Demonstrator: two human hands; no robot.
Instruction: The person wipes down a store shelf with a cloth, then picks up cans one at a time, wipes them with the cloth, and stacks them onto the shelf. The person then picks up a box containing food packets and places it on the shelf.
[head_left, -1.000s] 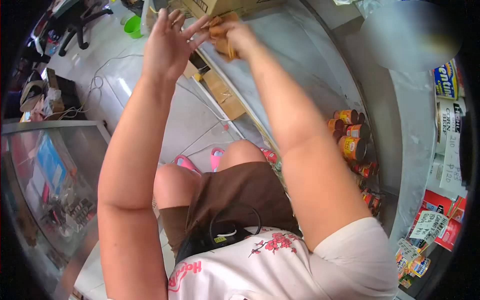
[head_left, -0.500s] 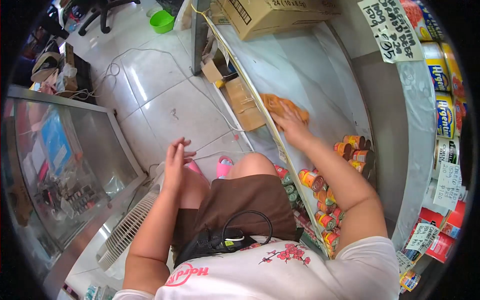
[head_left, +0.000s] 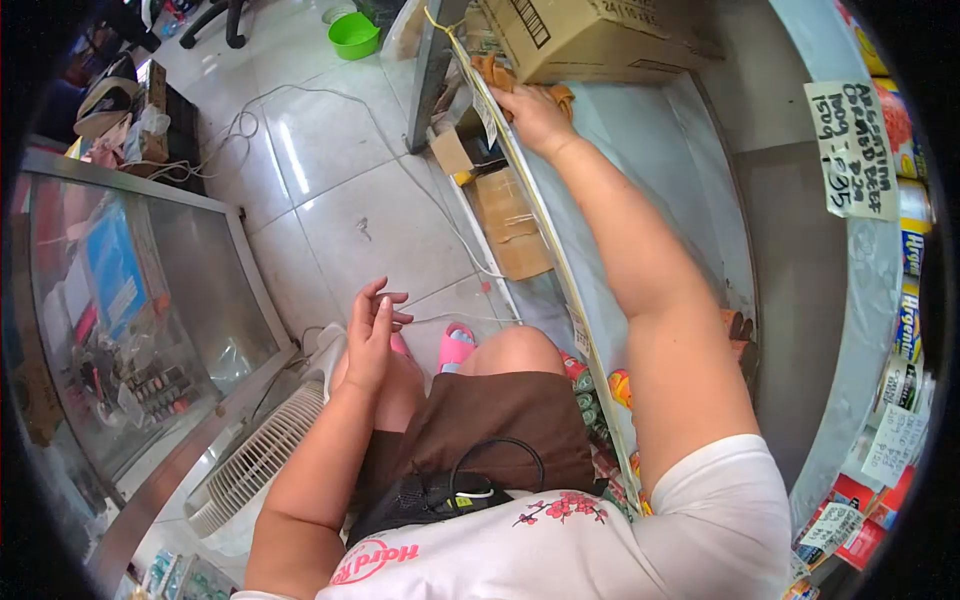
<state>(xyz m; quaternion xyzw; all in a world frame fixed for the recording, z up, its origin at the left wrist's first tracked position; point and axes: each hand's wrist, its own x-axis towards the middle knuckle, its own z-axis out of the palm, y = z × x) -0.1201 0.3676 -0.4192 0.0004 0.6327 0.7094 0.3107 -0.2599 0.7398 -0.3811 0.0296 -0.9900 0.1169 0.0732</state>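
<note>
My right hand (head_left: pixel 537 120) presses an orange cloth (head_left: pixel 494 73) onto the shelf (head_left: pixel 640 180), at its far end by the front edge. Folds of the cloth show past the fingers, just in front of a large cardboard box (head_left: pixel 590 42) standing on the same shelf. My left hand (head_left: pixel 374 335) hovers above my knee, fingers apart and nothing in it. Canned goods (head_left: pixel 621 388) on the near part of the shelf are mostly hidden by my right arm.
Price-labelled cans (head_left: pixel 908 235) line the upper shelf at right. A glass display case (head_left: pixel 150 300) and an electric fan (head_left: pixel 255 455) stand at left. A cable (head_left: pixel 400 165) crosses the tiled floor, where a green basin (head_left: pixel 354 37) sits. An opened carton (head_left: pixel 510 225) lies below the shelf.
My right hand has slid the cloth away from me along the shelf, from its middle to beside the cardboard box. My left hand stays raised in nearly the same place. The view has shifted slightly.
</note>
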